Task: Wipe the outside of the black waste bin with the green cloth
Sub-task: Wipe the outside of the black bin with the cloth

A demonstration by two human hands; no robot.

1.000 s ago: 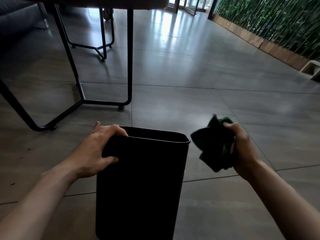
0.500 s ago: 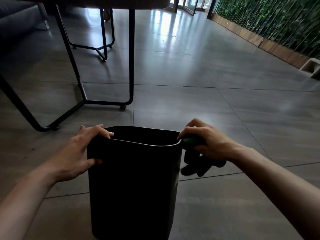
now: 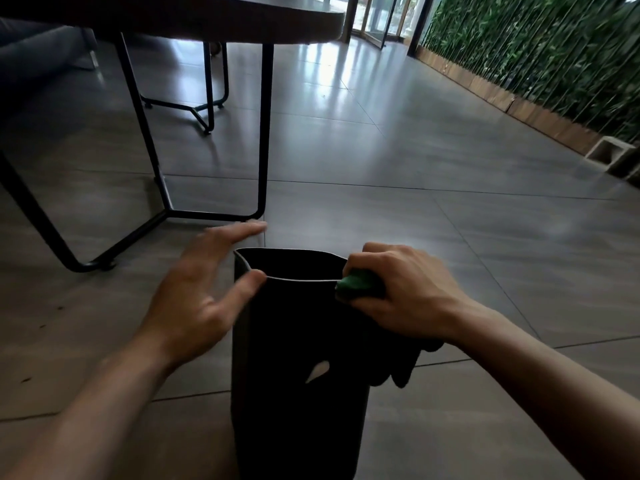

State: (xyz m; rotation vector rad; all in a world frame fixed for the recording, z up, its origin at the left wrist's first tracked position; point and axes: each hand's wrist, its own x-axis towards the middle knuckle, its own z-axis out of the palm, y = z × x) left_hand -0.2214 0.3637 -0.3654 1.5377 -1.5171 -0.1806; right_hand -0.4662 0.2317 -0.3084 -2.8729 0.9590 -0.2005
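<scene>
The black waste bin (image 3: 294, 358) stands upright on the tiled floor, low in the middle of the view, its open top facing up. My right hand (image 3: 405, 292) presses the green cloth (image 3: 356, 284) against the bin's right upper rim; dark folds of the cloth hang below the hand along the bin's right side. My left hand (image 3: 204, 292) is beside the bin's left rim with fingers spread, the thumb tip at the rim edge, holding nothing.
A table with black metal legs (image 3: 263, 133) stands just beyond the bin to the left. A plant wall with a wooden base (image 3: 519, 102) runs along the right. A small concrete block (image 3: 609, 154) sits at the far right.
My left hand has let go of the bin's left rim and opened. The bin has turned, showing a narrower side. The right hand brought the cloth to the right rim and stays there.
</scene>
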